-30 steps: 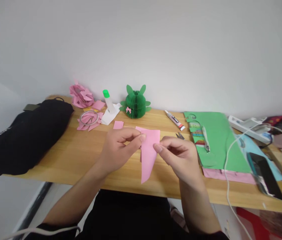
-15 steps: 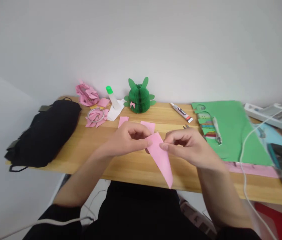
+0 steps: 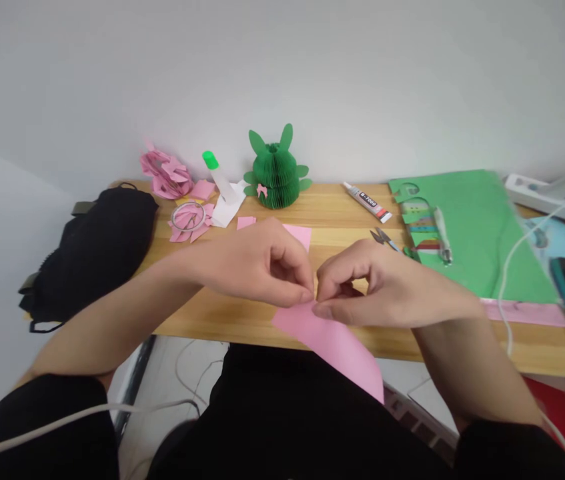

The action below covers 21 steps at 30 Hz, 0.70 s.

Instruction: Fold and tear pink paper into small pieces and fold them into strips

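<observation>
A strip of pink paper (image 3: 339,347) hangs from my fingertips over the table's front edge, its far end drooping toward my lap. My left hand (image 3: 267,267) pinches its upper edge between thumb and forefinger. Right beside it, my right hand (image 3: 357,283) pinches the same edge, the fingertips of both hands almost touching. Behind my left hand lie a flat pink paper piece (image 3: 299,235) and a smaller pink scrap (image 3: 247,222), both partly hidden. Beyond my right hand are the tips of scissors (image 3: 385,239).
A green honeycomb paper figure (image 3: 277,177) stands by the wall. Left of it are a glue stick (image 3: 219,180), tape ring (image 3: 188,217), crumpled pink paper (image 3: 165,175) and black bag (image 3: 95,253). To the right lie a glue tube (image 3: 368,202), green sheet (image 3: 482,233) and white cable (image 3: 505,283).
Both hands have come closer together along the paper's top edge. The pink paper has turned, its loose end swinging right and down. The view has tilted downward slightly.
</observation>
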{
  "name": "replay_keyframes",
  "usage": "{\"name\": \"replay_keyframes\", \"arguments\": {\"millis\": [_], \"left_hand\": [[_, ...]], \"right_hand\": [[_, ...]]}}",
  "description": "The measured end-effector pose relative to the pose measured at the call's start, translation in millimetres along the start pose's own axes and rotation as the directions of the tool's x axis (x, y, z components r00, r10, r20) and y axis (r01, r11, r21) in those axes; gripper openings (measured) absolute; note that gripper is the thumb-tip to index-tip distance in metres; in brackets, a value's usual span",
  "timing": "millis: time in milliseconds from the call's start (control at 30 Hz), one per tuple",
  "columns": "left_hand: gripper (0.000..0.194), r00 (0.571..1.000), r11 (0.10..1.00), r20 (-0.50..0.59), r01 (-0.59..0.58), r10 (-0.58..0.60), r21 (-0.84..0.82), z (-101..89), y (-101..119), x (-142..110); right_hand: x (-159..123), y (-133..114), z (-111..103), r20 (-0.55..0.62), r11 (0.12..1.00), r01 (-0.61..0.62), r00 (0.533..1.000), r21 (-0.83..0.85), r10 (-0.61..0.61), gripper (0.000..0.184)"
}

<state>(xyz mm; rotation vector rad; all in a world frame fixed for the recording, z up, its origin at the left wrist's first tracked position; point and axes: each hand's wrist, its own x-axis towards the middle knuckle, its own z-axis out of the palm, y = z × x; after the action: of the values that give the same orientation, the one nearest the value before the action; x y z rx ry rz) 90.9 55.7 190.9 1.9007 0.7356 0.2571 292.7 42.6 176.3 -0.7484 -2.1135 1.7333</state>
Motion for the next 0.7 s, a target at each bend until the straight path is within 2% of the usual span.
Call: {"name": "replay_keyframes", "arguments": {"millis": [167,267,367,467,533,700], "left_hand": [[0.012,0.994,0.986,-0.078,0.058,-0.071,-0.158,-15.8,-13,-6],[0.01,0.991,0.977,-0.112,0.05,-0.075,-0.207,-14.8,-15,-3],[0.012,0.999,0.992,0.016,0.042,-0.04,-0.116,-4.3,-11,3],[0.027,0.986,0.997,0.166,-0.005,0.017,-0.071,3.6,-6,6],[0.033,0.982,0.998,0.184,-0.037,0.047,-0.053,3.9,-7,5],[0.027,0.989,0.997,0.131,-0.068,0.064,0.027,-0.8,-16,-2]], "right_hand": [[-4,7,-3,-0.004,1.0,-0.007,1.0,-0.031,0.006,0.023],[-3,8,-2,0.01,0.999,-0.023,1.0,-0.023,0.024,0.022],[0,5,-1,0.019,1.0,-0.02,1.0,0.0,0.02,0.025],[3,3,0,0.028,1.0,-0.008,1.0,0.011,0.008,0.028],[4,4,0,0.02,1.0,-0.002,1.0,-0.002,0.002,0.025],[5,8,3,-0.031,0.998,0.033,0.999,-0.047,-0.034,0.018]]}}
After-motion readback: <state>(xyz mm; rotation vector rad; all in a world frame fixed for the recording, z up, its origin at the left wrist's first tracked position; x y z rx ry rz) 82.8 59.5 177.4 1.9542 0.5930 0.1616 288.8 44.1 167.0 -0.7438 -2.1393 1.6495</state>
